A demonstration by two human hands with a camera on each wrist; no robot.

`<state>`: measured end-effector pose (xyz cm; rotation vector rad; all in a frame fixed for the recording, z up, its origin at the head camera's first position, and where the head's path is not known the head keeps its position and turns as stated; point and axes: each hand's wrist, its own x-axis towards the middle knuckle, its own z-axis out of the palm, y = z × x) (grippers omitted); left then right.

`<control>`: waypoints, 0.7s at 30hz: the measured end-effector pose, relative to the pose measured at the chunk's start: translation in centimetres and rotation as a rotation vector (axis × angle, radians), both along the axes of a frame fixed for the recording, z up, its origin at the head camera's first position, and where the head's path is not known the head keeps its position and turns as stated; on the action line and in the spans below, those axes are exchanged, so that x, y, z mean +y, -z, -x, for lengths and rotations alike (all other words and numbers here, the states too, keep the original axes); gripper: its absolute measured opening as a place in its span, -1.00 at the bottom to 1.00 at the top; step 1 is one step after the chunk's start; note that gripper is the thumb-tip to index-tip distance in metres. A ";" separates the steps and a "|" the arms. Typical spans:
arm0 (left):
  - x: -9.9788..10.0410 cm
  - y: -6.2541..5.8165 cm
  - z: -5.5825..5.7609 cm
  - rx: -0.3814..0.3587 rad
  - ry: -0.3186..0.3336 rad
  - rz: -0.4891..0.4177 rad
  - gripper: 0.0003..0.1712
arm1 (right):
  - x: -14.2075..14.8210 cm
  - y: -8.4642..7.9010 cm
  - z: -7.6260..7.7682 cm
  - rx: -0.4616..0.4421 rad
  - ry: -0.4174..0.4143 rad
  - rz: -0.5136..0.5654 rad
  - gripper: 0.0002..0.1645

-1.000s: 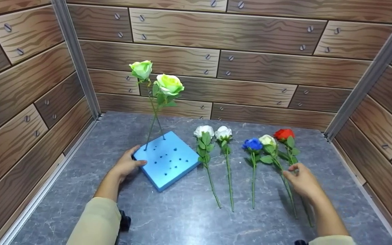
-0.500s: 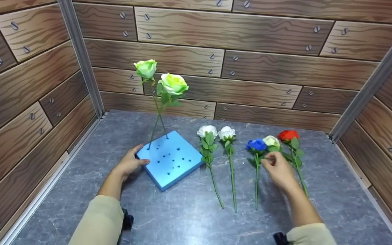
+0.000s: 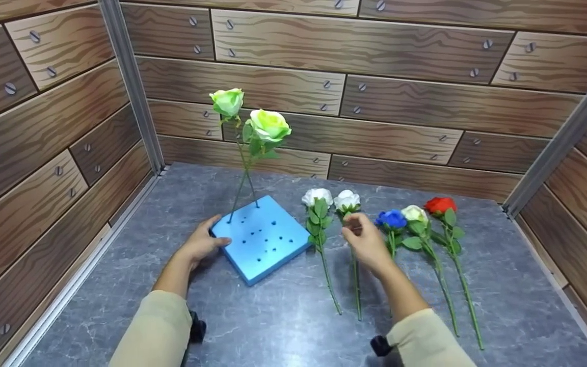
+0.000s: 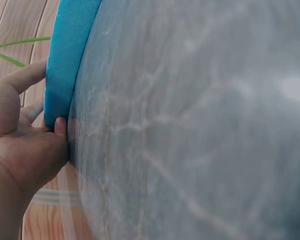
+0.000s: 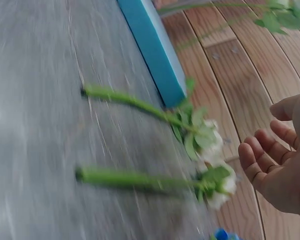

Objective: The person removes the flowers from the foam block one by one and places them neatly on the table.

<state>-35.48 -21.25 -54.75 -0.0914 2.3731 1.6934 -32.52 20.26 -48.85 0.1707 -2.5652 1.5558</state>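
My left hand grips the left corner of a blue foam block, its thumb on the top face. The block has several small holes. Two pale green roses stand in it with their stems crossed. My right hand, fingers loosely bent and holding nothing, is over the stem of the second white rose. In the right wrist view that hand is apart from the flowers. The first white rose lies beside the block. The right forearm hides part of the blue rose's stem.
A cream rose and a red rose lie to the right on the grey marbled table. Wood-patterned walls with metal corner posts enclose the table at the back and sides.
My right hand has moved left, from over the cream rose's stem, past the blue rose, to the second white rose. The left hand stays on the block. The view has shifted slightly.
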 end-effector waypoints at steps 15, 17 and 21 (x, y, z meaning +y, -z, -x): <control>0.0 0.2 0.2 0.001 -0.012 -0.004 0.00 | -9.4 2.4 2.7 0.021 -0.153 0.119 -0.61; 0.0 0.3 0.3 0.005 -0.015 -0.006 0.01 | -10.8 2.6 3.0 0.025 -0.182 0.122 -0.58; -0.1 0.5 0.3 0.006 -0.023 -0.007 0.02 | -13.4 2.9 3.6 0.002 -0.238 0.129 -0.53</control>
